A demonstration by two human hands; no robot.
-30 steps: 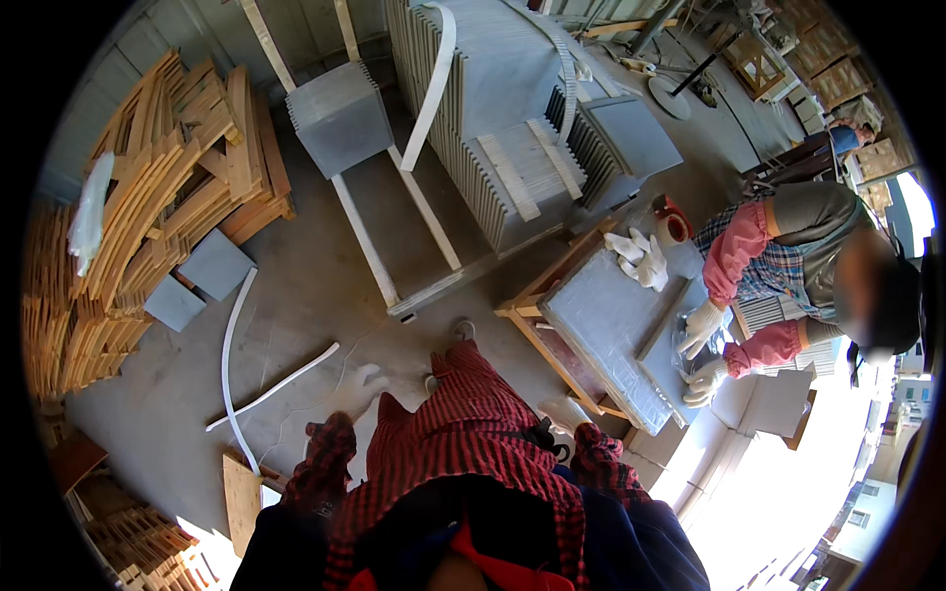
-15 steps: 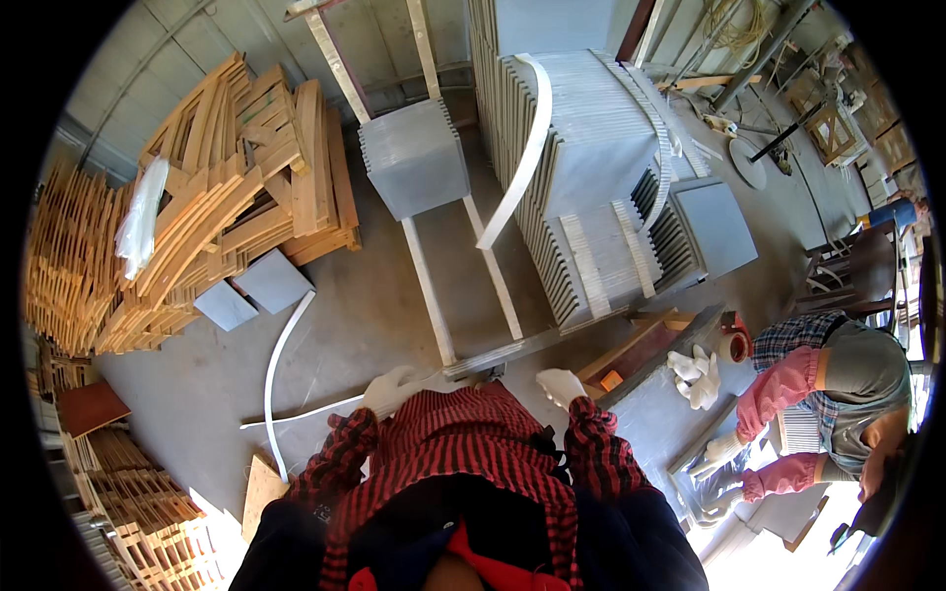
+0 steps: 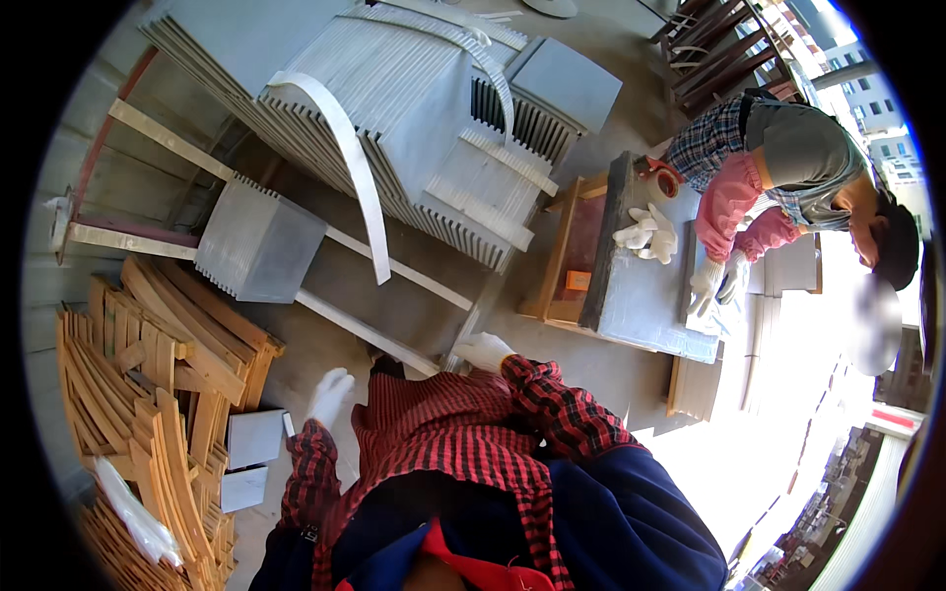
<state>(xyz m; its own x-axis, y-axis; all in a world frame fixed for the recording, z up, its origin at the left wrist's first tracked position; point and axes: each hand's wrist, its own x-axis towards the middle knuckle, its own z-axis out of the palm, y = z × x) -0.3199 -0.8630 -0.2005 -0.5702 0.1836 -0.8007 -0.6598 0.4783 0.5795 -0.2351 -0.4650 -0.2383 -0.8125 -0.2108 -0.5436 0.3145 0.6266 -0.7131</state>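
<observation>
My left hand (image 3: 330, 396), in a white glove, hangs at my left side with its fingers stretched out and nothing in them. My right hand (image 3: 483, 351), also gloved, is in front of my body near the lower ends of the pale rails; its fingers extend loosely and no object shows in it. On those rails rests a small stack of grey panels (image 3: 261, 241). Beyond it stands a large rack of grey panels (image 3: 394, 108), with a curved white strip (image 3: 355, 167) arching over its near side.
To the right is a grey-topped workbench (image 3: 631, 310) with loose white gloves (image 3: 645, 233), a red tape dispenser (image 3: 662, 182) and an orange box (image 3: 578, 281) in its side. A co-worker (image 3: 788, 148) bends over its far edge. Wooden parts (image 3: 168, 384) are piled left, beside two grey panels (image 3: 254, 438).
My body and view have turned to the right, so the workbench and co-worker sit higher in view. My right hand has swung in front of me; my left hand has moved out to the side.
</observation>
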